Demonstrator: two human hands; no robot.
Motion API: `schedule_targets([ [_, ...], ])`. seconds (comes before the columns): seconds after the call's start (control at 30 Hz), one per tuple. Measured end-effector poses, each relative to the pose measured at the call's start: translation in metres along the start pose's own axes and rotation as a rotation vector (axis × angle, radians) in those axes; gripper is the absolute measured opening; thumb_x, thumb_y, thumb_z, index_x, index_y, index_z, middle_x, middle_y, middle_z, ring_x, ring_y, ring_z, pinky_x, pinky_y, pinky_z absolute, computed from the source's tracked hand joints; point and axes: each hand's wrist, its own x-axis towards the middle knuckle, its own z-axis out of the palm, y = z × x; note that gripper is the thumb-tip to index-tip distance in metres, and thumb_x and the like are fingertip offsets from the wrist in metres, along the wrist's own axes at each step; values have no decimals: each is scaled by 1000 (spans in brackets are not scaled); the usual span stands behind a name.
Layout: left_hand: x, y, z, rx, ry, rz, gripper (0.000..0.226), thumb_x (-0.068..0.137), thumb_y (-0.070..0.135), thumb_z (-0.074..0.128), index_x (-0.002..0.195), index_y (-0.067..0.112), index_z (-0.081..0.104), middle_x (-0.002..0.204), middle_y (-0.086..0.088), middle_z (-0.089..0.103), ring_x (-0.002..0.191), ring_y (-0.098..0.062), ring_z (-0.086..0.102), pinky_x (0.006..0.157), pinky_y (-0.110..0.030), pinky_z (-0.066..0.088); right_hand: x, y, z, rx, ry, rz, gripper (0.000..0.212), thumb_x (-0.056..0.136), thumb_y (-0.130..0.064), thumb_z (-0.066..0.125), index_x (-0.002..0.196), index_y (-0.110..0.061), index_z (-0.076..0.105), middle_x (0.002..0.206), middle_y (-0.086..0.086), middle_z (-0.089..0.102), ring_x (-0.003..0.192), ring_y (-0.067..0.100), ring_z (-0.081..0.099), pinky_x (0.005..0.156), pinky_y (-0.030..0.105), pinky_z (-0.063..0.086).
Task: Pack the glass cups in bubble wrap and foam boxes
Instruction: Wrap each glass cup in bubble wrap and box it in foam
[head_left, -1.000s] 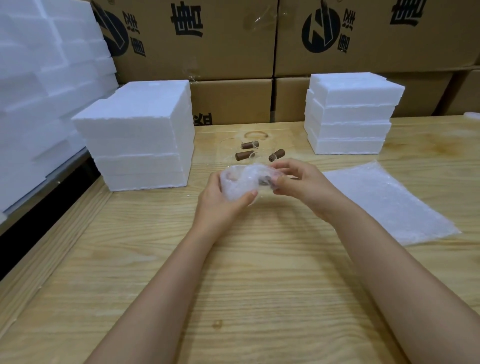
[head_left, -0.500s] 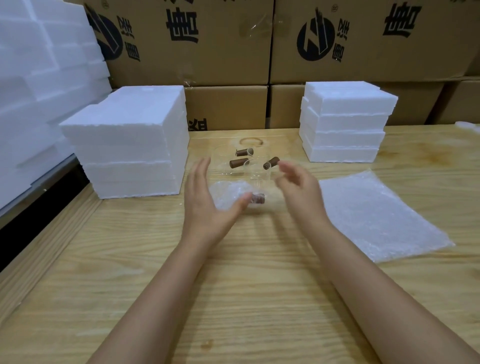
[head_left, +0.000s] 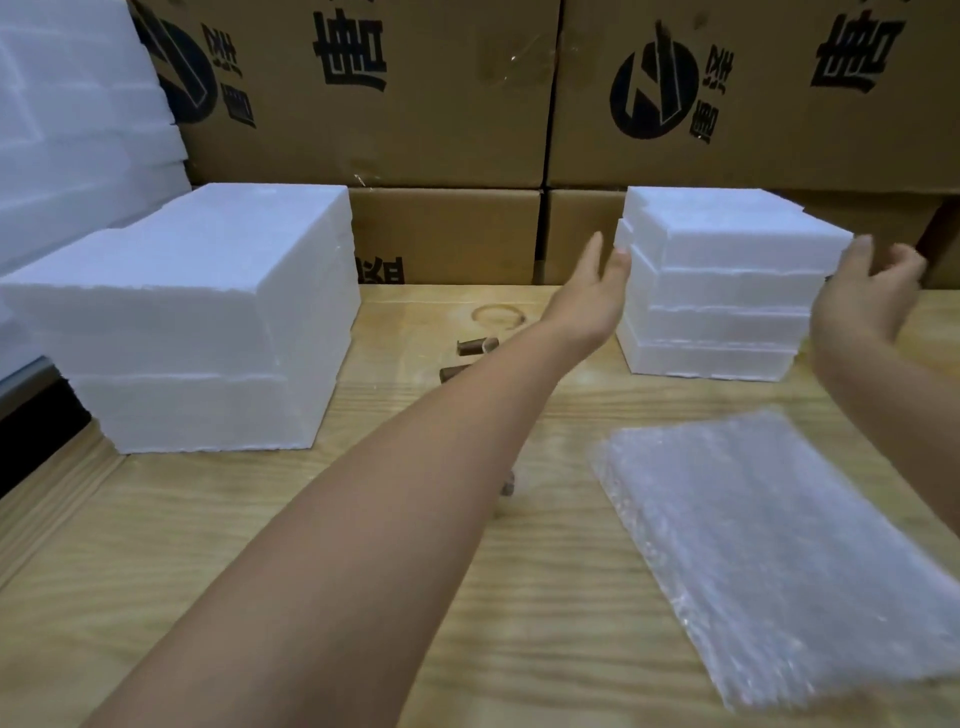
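Foam is the step in hand: left hand (head_left: 597, 291) and right hand (head_left: 872, 296) flank the top foam box (head_left: 727, 234) of the small stack, fingers straight and loose, clasping nothing yet. Glass cups (head_left: 478, 345) lie below the left wrist, bubble wrap (head_left: 779, 545) beneath the right forearm. Next, I judge, both palms must press inward evenly and lift that box clear

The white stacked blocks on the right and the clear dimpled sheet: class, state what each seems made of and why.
White stacked blocks: probably expanded polystyrene foam, matt, grainy faces, ragged edges. Clear dimpled sheet: likely plastic bubble wrap, glossy, translucent, rows of small bubbles.
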Motion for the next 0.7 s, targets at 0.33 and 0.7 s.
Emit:
schedule_targets([
  [0.33,51,-12,37,-59,-59,-28,57,102,52,12,155,32,7,162,6,15,148,-21,16,120,-39,15,27,14,9,-11,-300,85,57,92,-63,21,133,-35,48,114,-6,54,103,19,53,86,35,42],
  [0.7,20,8,16,-116,77,71,50,104,49,18,149,33,32,145,0,48,125,-16,46,94,-28,33,-27,-30,-7,93,-192,-25,39,89,-63,25,94,-39,56,96,-16,61,99,12,59,90,31,47],
])
